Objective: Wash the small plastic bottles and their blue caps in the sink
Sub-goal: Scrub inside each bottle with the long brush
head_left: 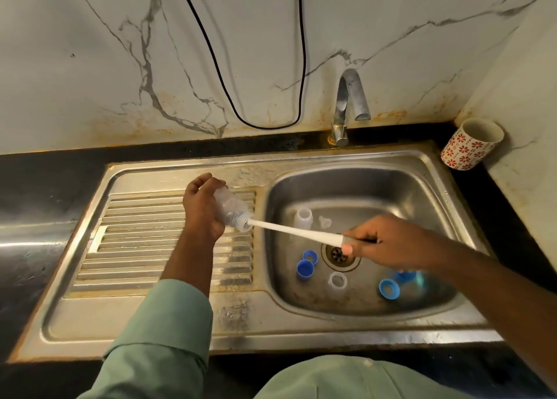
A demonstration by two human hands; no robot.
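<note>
Small plastic bottle (230, 207): held by the left hand (202, 208) above the ribbed drainboard (144, 242), lying tilted with its open mouth pointing right toward the basin (416, 187); the left grip is clenched around the bottle body, fingers curled over its far end. Bottle brush (289, 231): its white handle runs from the bottle mouth across the basin edge to the right hand (388, 242); the bristle head sits inside the bottle neck; the right grip is grasping the handle end, thumb and fingers pinching it above the drain (340, 254).

Basin contents: a second clear bottle (302, 217) stands upright near the far left wall; a small clear part (325, 221) lies just beside it; a third clear bottle (337, 282) stands mouth up near the drain; two blue caps (306, 264) lie touching each other left of the drain; one blue cap (388, 289) lies at the near right; another blue item (407, 276) beside it is partly hidden under the right forearm and blurred.

Surroundings: the steel sink (301, 332) is set in a dark table (45, 181); a chrome tap (349, 103) rises behind the basin; a white mug with red flower print (470, 145) stands at the far right corner; a black cable (265, 126) hangs looped against the marble-pattern wall (90, 67); both arms wear pale green sleeves (162, 338).
</note>
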